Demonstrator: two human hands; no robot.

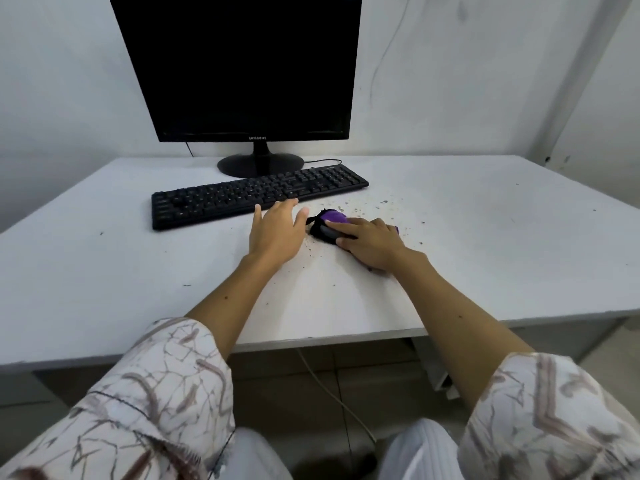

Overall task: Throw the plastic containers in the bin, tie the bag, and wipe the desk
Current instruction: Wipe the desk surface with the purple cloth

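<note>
Seated at a white tabletop (467, 244), both forearms stretched forward out of pale patterned sleeves (162, 393). Right hand (370, 242) laid flat on a purple and black cloth (327, 223), grip spread, fingers straight and pressing the cloth down onto the tabletop rather than curling round it; part of the cloth bunched out past the fingertips toward the left, a small purple edge also showing beyond the far side of the hand. Left hand (277, 226) just beside the cloth, palm down, grip spread and relaxed, holding nothing, fingertips reaching the near edge of a black keyboard (242, 195); cannot tell whether touching it or only close. Dark crumbs and specks (360, 209) scattered on the tabletop around the cloth, thickest just beyond it and between the two hands, a few farther out to the right. Keyboard set at a slight angle, its right end farther back, directly in front of a black monitor (242, 64) with a dark screen on a round stand (260, 164). Pale wall (467, 81) behind, marked with faint scuffs. Below the tabletop edge, a light cable (332, 393) trailing across the floor between white-trousered knees.
</note>
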